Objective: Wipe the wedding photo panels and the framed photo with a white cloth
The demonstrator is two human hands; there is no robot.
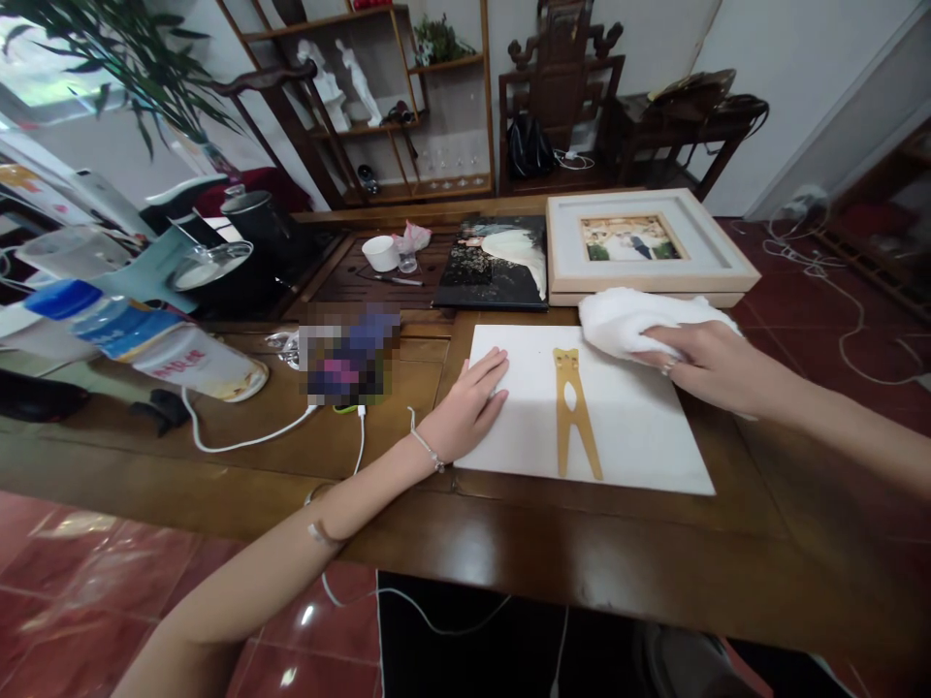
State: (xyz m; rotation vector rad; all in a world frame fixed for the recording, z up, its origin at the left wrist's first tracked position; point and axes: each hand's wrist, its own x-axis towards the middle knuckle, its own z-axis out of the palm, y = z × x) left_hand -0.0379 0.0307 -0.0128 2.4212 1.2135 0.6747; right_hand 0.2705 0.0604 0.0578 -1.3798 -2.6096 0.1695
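A flat white board [524, 407] lies on the dark wooden table. On it is a gold A-shaped piece [568, 427], which looks like a stand leg with small hinge fittings at its top. My left hand [469, 407] rests with fingers stretched out on the board's left edge, a bracelet at the wrist. My right hand [702, 364] grips a bunched white cloth [626, 320] over the board's upper right corner. The fingers under the cloth are partly hidden.
Behind the board stand a light wood picture frame [727, 267] and a dark photo panel [465, 276]. To the left are a blurred-out object [353, 359] with white cables, a blue-capped container [196, 359], a white cup [379, 254] and a dark kettle [254, 218].
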